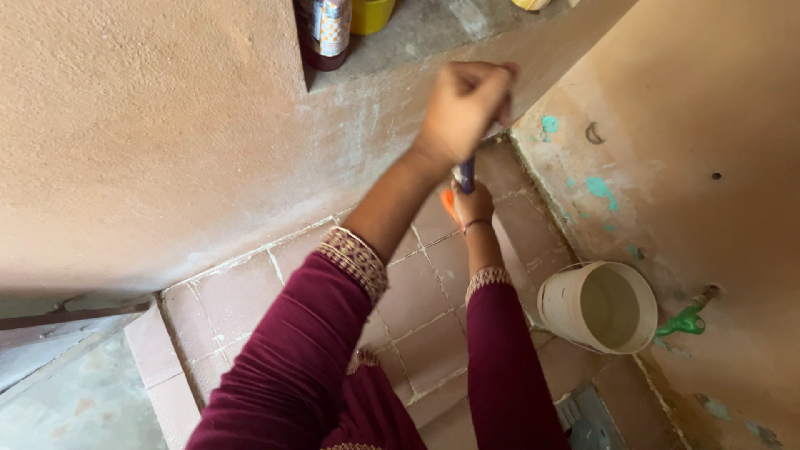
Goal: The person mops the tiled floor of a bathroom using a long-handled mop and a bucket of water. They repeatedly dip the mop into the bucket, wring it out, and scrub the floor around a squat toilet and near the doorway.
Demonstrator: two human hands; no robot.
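Note:
My left hand (462, 108) is raised in a fist near the lip of a wall ledge (433, 42). It is closed around a slim purple-and-white handle (464, 175) that sticks out below the fist. My right hand (473, 204) is lower, just beneath that handle, over the tiled floor (242, 292). It grips a small orange object (448, 202), most of which is hidden by the hand. Both arms wear maroon sleeves with patterned cuffs, and a thin bangle sits on the right wrist.
A white bucket (600, 304) stands on the floor at the right, below a green tap (687, 319) on the plastered wall. A dark bottle (325, 33) and a yellow container (371, 12) sit on the ledge. A raised step (154, 358) lies at the left.

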